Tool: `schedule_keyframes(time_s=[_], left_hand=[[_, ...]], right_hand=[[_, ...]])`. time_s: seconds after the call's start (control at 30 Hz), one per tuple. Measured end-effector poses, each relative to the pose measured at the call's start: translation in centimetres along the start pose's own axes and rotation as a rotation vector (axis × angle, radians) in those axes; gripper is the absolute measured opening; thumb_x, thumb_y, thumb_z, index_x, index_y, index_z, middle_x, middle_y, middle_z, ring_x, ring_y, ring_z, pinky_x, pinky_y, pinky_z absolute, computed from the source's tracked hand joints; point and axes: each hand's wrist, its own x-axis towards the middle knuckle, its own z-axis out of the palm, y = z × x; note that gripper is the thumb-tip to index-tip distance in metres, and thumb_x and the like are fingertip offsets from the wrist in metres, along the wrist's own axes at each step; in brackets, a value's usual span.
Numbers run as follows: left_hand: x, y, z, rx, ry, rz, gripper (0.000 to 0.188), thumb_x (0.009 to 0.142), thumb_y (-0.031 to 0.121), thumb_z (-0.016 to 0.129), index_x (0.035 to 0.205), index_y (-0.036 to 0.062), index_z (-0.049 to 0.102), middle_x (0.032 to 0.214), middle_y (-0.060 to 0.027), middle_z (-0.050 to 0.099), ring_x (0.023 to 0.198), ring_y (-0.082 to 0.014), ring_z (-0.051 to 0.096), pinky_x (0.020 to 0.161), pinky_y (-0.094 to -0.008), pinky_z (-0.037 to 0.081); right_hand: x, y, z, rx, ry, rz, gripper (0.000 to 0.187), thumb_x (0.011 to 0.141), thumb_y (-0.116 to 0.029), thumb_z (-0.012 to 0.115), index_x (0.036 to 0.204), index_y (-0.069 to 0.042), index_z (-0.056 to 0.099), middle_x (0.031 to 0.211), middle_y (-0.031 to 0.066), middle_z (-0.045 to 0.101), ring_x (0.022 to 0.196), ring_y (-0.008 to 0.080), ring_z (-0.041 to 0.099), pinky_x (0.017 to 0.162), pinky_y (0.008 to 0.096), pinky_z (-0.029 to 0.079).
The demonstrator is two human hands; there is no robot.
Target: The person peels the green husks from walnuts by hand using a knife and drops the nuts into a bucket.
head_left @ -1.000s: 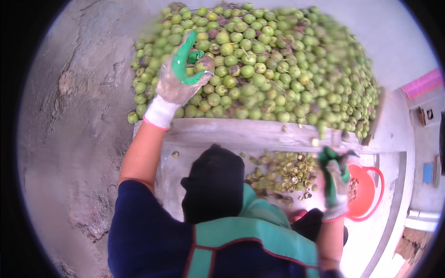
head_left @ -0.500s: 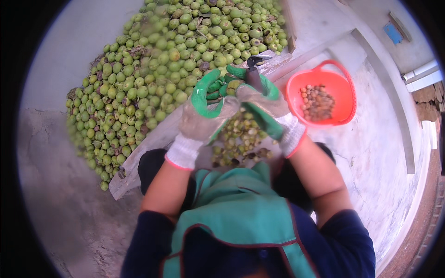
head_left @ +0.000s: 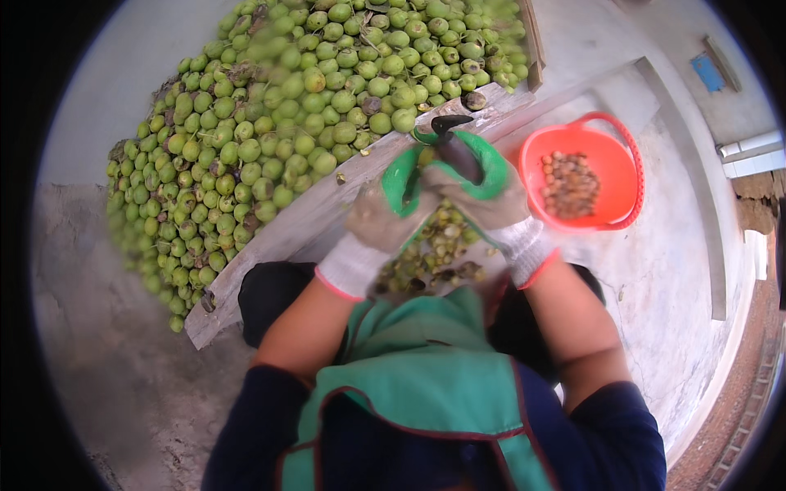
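My left hand, in a grey glove with green on the fingers, is closed around a green-husked nut, mostly hidden by the gloves. My right hand, gloved alike, grips a dark-handled tool; its hooked black head sticks out above the fingers. Both hands meet in front of me, nearly touching. Beneath them lies a heap of cut green husk pieces, partly covered by my wrists.
Beyond a slanting wooden board rises a large pile of round green-husked nuts. At the right a red basket with a raised handle holds brown shelled-out nuts. A low ledge runs further right.
Both hands have closed in together around the nut, covering more of it. The tool's head has turned. The whole view has shifted slightly.
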Motion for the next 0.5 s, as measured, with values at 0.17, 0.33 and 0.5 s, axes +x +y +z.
schedule_keyframes(time_s=[0.17,0.33,0.5], left_hand=[[-0.1,0.4,-0.2,0.061,-0.215,-0.132,0.045,0.082,0.020,0.068,0.123,0.0059,0.058,0.107,-0.0168,0.067,0.094,-0.0335,0.066,0.079,-0.0403,0.054],[0.4,1.7,0.3,-0.033,-0.212,-0.062,0.064,0.074,0.024,0.077,0.129,0.0017,0.053,0.115,-0.0181,0.063,0.098,-0.0329,0.066,0.083,-0.0402,0.054],[-0.8,0.0,0.8,0.113,-0.159,0.094,0.067,0.068,0.017,0.082,0.127,0.0010,0.055,0.114,-0.0167,0.061,0.099,-0.0334,0.065,0.085,-0.0418,0.053]], right_hand=[[0.4,-1.2,-0.5,0.027,-0.094,-0.055,0.043,0.078,-0.032,0.077,0.113,-0.012,0.064,0.099,0.0115,0.068,0.089,0.0316,0.067,0.078,0.0379,0.054],[-1.2,-0.2,2.2,0.080,-0.044,-0.026,0.041,0.078,-0.034,0.074,0.112,-0.014,0.064,0.107,0.0115,0.064,0.094,0.0315,0.065,0.082,0.0381,0.054],[-0.1,-1.0,-2.0,-0.045,-0.350,0.300,0.061,0.080,-0.056,0.069,0.123,-0.014,0.060,0.106,0.0129,0.068,0.099,0.0257,0.066,0.087,0.0355,0.052]])
